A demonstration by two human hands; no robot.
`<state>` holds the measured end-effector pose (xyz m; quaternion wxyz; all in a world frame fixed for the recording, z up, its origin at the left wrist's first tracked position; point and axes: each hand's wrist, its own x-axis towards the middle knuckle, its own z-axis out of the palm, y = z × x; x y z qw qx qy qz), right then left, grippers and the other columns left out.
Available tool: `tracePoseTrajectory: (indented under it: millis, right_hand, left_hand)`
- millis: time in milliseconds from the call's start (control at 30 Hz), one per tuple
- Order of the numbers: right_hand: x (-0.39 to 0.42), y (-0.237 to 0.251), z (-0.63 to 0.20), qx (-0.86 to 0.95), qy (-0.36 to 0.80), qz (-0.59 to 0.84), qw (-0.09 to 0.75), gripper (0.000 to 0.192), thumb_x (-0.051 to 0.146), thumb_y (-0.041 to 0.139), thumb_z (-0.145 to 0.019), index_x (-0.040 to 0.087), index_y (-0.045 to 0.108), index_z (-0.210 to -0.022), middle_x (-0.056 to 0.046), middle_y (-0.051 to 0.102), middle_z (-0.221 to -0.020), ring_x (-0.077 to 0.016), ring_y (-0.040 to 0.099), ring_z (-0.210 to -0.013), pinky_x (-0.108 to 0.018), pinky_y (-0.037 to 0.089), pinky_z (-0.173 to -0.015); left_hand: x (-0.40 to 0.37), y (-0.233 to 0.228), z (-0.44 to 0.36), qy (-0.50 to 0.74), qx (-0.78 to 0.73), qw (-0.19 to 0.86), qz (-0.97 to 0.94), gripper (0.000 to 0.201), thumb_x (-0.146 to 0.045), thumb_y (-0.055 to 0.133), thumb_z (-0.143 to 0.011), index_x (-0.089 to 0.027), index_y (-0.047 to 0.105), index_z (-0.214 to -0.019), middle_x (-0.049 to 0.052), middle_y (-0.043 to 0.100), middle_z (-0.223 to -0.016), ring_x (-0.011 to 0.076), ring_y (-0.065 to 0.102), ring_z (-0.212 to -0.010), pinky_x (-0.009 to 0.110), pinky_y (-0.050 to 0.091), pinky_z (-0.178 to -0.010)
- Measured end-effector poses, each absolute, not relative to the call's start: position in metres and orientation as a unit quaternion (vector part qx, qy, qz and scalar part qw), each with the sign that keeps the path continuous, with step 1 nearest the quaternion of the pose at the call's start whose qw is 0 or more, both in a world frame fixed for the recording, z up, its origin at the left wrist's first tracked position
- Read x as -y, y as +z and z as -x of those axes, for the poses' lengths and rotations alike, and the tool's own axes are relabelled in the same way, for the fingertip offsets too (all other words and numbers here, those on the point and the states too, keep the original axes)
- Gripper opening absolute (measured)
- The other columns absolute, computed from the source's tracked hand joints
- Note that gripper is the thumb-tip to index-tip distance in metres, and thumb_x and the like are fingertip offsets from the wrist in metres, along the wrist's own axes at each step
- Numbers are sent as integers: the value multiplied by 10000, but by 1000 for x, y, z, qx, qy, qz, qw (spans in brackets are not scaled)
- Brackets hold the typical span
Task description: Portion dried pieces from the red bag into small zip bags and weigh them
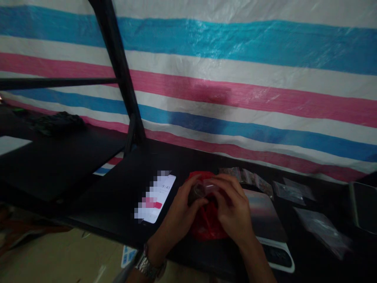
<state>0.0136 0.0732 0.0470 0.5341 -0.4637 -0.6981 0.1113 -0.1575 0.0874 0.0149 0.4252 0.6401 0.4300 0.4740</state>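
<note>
Over a red plastic bag (207, 222) on the black table, both hands are closed around a small clear plastic bag (207, 186). My left hand (184, 206), with a metal watch on its wrist, grips the clear bag's left side, where something dark shows. My right hand (232, 204) pinches its right side, fingers bent over the top. What lies inside the clear bag is too dim to name. Just right of my right hand sits a flat kitchen scale (266, 218) with a metal plate and a white front edge.
Several small filled bags (249, 177) lie behind the scale. Flat clear plastic bags (321, 228) are spread to the right, near a dark-screened device (365, 206). A lit phone (161, 198) lies left of my hands. Black frame posts (118, 67) stand before a striped tarp (235, 86).
</note>
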Motion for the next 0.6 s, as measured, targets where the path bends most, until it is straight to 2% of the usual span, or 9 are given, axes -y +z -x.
tracePoseTrajectory:
  millis: [133, 267, 367, 500, 600]
  right_hand:
    - [-76, 44, -22, 679, 114, 491, 533, 330, 124, 588, -960, 289, 758, -1190, -79, 693, -1223, -251, 668, -1160, -410, 549, -1021]
    - [-79, 35, -27, 741, 169, 511, 402, 440, -4, 562, -852, 274, 770, -1121, -69, 722, -1178, -261, 664, -1143, -437, 529, -1025]
    - [-82, 26, -26, 742, 159, 564, 326, 463, -33, 547, -818, 249, 775, -1105, -81, 734, -1159, -285, 662, -1144, -472, 514, -1043]
    - [-86, 20, -20, 716, 129, 607, 320, 412, 0, 530, -875, 224, 765, -1129, -107, 729, -1172, -298, 675, -1126, -462, 523, -1017]
    - [-88, 20, -14, 721, 126, 605, 314, 458, -30, 518, -853, 227, 762, -1143, -104, 760, -1177, -298, 690, -1120, -463, 505, -1014]
  left_hand:
    - [-90, 24, 165, 527, -466, 394, -591, 499, -310, 653, -943, -271, 567, -1433, 76, 681, -1397, 256, 641, -1303, 458, 482, -1156]
    - [-90, 26, 172, 568, -500, 359, -546, 507, -407, 629, -964, -250, 549, -1439, 99, 695, -1318, 269, 678, -1215, 474, 523, -1095]
    - [-86, 23, 170, 544, -525, 345, -556, 528, -434, 616, -977, -248, 529, -1464, 121, 681, -1359, 300, 646, -1281, 529, 487, -1134]
    - [-81, 15, 160, 489, -563, 328, -580, 514, -441, 589, -1001, -213, 536, -1459, 158, 625, -1471, 334, 568, -1404, 584, 416, -1201]
    - [-82, 12, 150, 490, -536, 369, -581, 459, -418, 556, -1026, -209, 546, -1436, 144, 637, -1468, 300, 590, -1391, 539, 441, -1196]
